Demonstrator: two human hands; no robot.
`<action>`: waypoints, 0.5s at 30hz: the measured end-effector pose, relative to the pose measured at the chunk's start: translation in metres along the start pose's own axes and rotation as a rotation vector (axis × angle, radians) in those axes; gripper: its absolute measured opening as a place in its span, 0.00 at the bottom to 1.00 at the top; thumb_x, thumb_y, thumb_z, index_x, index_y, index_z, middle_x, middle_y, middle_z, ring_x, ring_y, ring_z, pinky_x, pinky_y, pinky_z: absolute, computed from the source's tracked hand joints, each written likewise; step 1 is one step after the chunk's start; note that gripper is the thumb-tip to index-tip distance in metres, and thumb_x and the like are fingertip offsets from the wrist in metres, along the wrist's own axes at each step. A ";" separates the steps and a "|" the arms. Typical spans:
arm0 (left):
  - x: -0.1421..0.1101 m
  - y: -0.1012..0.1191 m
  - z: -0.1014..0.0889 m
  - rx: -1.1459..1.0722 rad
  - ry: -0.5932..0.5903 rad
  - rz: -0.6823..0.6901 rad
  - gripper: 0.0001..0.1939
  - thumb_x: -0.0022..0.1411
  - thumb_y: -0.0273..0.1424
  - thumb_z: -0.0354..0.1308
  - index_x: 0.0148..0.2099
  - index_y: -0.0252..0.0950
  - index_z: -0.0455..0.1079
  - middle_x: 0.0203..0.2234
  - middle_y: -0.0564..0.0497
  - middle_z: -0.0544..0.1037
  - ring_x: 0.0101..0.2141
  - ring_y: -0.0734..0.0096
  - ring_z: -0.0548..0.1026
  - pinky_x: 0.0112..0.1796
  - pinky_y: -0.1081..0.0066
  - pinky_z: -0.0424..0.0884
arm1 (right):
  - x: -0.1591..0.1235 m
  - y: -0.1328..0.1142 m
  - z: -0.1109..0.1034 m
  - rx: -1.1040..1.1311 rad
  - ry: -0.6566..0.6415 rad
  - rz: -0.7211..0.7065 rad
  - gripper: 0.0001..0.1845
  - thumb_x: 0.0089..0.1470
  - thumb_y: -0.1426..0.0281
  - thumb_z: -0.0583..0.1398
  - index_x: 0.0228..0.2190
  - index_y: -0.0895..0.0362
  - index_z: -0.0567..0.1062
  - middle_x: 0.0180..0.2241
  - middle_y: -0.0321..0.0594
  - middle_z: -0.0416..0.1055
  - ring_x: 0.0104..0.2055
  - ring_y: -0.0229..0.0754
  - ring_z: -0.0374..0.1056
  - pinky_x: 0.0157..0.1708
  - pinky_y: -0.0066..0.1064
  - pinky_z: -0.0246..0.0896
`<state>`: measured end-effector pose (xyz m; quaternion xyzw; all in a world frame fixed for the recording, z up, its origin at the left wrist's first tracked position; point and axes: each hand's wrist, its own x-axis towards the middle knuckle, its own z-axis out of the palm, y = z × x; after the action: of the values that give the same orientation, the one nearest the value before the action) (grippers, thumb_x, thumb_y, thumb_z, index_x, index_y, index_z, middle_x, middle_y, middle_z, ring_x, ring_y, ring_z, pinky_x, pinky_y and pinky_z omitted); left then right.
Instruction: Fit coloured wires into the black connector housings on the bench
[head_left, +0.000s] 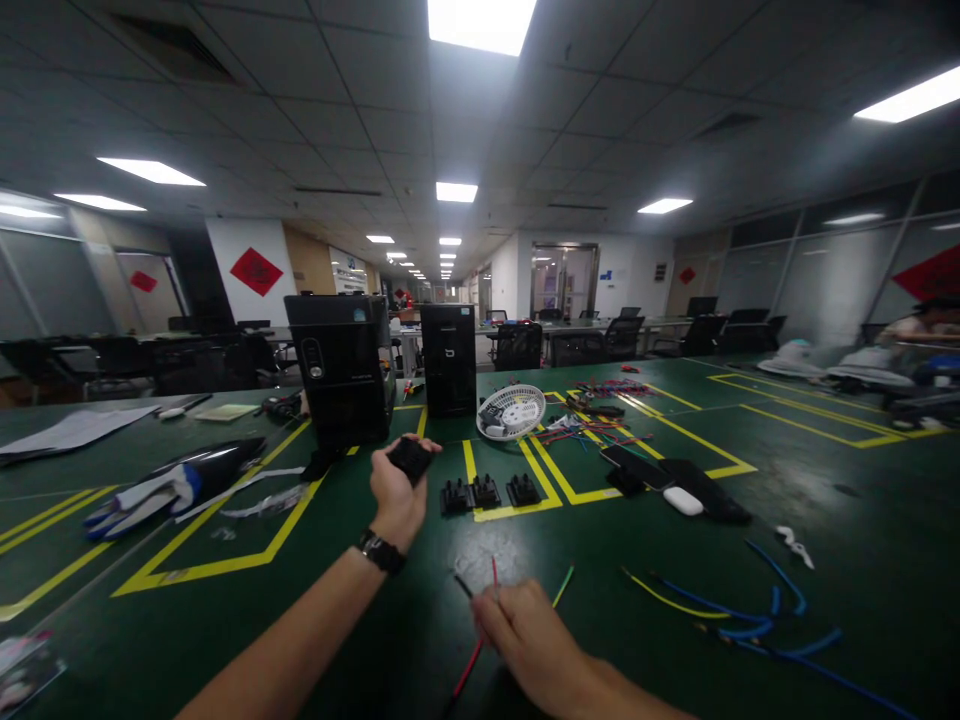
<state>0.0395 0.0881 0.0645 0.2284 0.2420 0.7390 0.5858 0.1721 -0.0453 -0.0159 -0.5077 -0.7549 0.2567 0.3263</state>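
Raised over the table, my left hand [397, 490] is closed around a small black plastic part [411, 458]; its exact kind does not show. My right hand [529, 640], low in front of me, pinches a red wire [469, 668] whose short end stands up past the fingers. A black wire [462, 584] also comes out at the fingertips. Behind the hand a green-and-yellow wire [564, 584] sticks out; whether it is gripped cannot be seen. Beyond my hands, several black plastic parts with upright prongs [484, 491] stand in a row.
Two black computer cases [341, 370] stand at the back. A white basket [511, 412] and a heap of loose wires [600, 420] lie right of them. Blue wires [750, 630], phones and a white earphone case [684, 500] are on the right. A glove [150, 500] lies left.
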 end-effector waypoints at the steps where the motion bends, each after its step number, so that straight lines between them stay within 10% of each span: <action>1: 0.011 0.006 0.000 0.041 0.035 0.025 0.12 0.58 0.30 0.42 0.30 0.35 0.66 0.18 0.52 0.73 0.24 0.71 0.75 0.33 0.71 0.71 | -0.002 0.000 0.006 -0.065 -0.068 -0.074 0.23 0.64 0.64 0.48 0.22 0.56 0.72 0.21 0.35 0.68 0.24 0.37 0.64 0.26 0.26 0.54; 4: 0.019 0.007 -0.005 0.222 -0.039 -0.069 0.09 0.60 0.32 0.47 0.35 0.34 0.67 0.20 0.52 0.75 0.27 0.69 0.76 0.32 0.71 0.71 | -0.002 -0.008 0.009 -0.241 -0.087 -0.301 0.10 0.59 0.64 0.57 0.37 0.55 0.76 0.37 0.41 0.75 0.41 0.45 0.69 0.41 0.31 0.61; 10: -0.033 -0.052 -0.017 0.334 -0.309 -0.487 0.18 0.60 0.45 0.55 0.38 0.34 0.67 0.27 0.47 0.78 0.30 0.66 0.77 0.36 0.67 0.72 | 0.017 -0.013 -0.039 -0.411 0.319 -0.295 0.35 0.50 0.72 0.66 0.58 0.52 0.63 0.61 0.49 0.57 0.62 0.55 0.51 0.60 0.49 0.48; 15: -0.035 -0.088 -0.016 0.407 -0.563 -0.515 0.25 0.63 0.50 0.49 0.42 0.31 0.69 0.33 0.42 0.77 0.36 0.64 0.75 0.39 0.67 0.70 | 0.039 0.022 -0.082 -0.327 0.172 -0.287 0.36 0.48 0.73 0.66 0.58 0.53 0.63 0.55 0.47 0.65 0.57 0.50 0.60 0.58 0.44 0.54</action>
<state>0.1032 0.0702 -0.0049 0.4641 0.2627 0.4147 0.7373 0.2367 0.0030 0.0316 -0.4612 -0.8203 0.0378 0.3361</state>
